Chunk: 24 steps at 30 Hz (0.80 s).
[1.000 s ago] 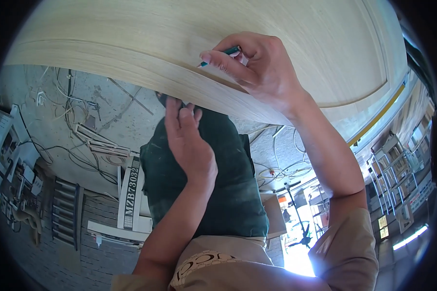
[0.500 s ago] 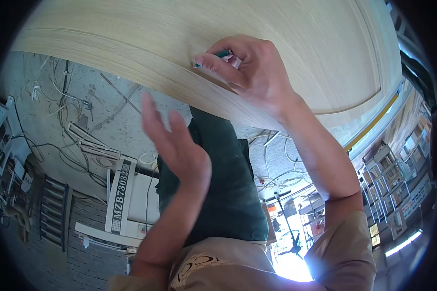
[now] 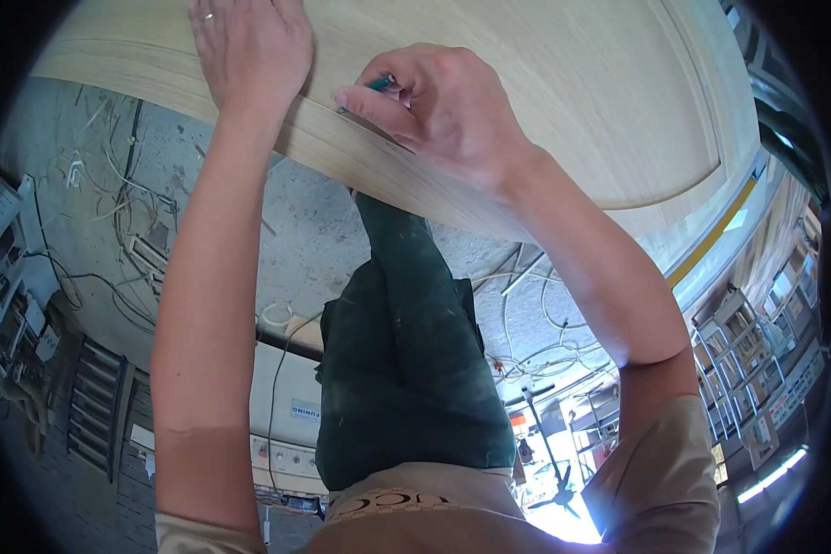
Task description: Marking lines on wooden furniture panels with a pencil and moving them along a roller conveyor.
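The left hand [image 3: 249, 51] lies spread flat on the pale wooden panel [image 3: 545, 102] while the right hand [image 3: 443, 115] pinches a green pencil [image 3: 379, 84] against its edge

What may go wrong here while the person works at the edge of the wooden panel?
1. The right hand grips a green tool right at the panel edge; a slip might scar the wood.
2. The left hand lies flat close beside the tool and might get hurt.
3. Loose cables on the floor could trip the person.

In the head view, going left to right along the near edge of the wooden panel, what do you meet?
Left hand flat on the pale wooden panel → green pencil → right hand gripping it → yellow strip at the panel's far right.
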### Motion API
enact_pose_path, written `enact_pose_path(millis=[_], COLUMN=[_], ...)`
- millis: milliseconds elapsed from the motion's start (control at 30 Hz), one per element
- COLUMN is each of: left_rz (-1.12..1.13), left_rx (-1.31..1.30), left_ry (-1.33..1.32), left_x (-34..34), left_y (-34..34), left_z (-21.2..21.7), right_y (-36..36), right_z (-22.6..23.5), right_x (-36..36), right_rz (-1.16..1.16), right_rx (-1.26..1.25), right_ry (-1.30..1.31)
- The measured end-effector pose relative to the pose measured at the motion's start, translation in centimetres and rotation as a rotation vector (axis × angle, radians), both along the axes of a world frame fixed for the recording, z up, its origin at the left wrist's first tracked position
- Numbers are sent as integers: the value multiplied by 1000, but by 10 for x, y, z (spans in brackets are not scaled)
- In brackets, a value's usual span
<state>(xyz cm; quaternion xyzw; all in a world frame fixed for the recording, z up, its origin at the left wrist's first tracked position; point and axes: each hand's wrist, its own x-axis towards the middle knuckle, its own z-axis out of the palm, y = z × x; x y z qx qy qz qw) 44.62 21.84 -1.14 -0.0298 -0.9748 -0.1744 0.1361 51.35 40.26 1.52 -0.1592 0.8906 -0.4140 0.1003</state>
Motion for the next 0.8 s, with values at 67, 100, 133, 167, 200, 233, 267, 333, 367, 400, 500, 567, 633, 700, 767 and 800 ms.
enact_pose_path(millis=[67, 100, 133, 167, 200, 233, 267, 333, 367, 400, 500, 567, 633, 700, 767, 800], left_rz=[4, 8, 6, 4, 0, -3, -44, -91, -83, -76, -91, -14, -4, 13, -2, -5], left_rx=[1, 3, 2, 22, 31, 28, 18, 18, 49, 77, 76, 103, 143, 145, 259, 236], left_ry=[4, -1, 13, 36, 59, 73, 89, 121, 129, 134, 136, 44, 15, 11, -57, -52], left_x=[-1, -3, -3, -3, -3, -4, -5, -11, -10, -9, -5, -5, 0, -5, -2, -2], left_y=[2, 2, 3, 5, 2, -3, -8, -16, -12, -9, -17, -11, -8, -5, 4, 4], left_z=[2, 3, 4, 3, 1, -2, -9, -16, -24, -28, -23, -13, -18, -15, -14, -14], right_y=[8, 14, 20, 29, 34, 39, 47, 74, 90, 102, 124, 143, 154, 169, 168, 167], right_z=[4, 5, 4, 6, 11, 20, 29, 43, 47, 52, 47, 38, 30, 35, 29, 30], right_x=[-1, 1, 6, 9, 10, 13, 17, 23, 31, 40, 74, 101, 127, 142, 153, 153], right_rz=[69, 68, 81, 94, 91, 19, -54, -211, -372, -388, -683, -785, -841, -820, -823, -785], right_rx=[57, 55, 62, 76, 72, -58, -177, -252, -314, -285, -400, -531, -471, -448, -481, -503], right_ry=[-18, -5, 11, 28, 43, -99, -244, -260, -289, -277, -214, -96, -63, -103, -30, -65])
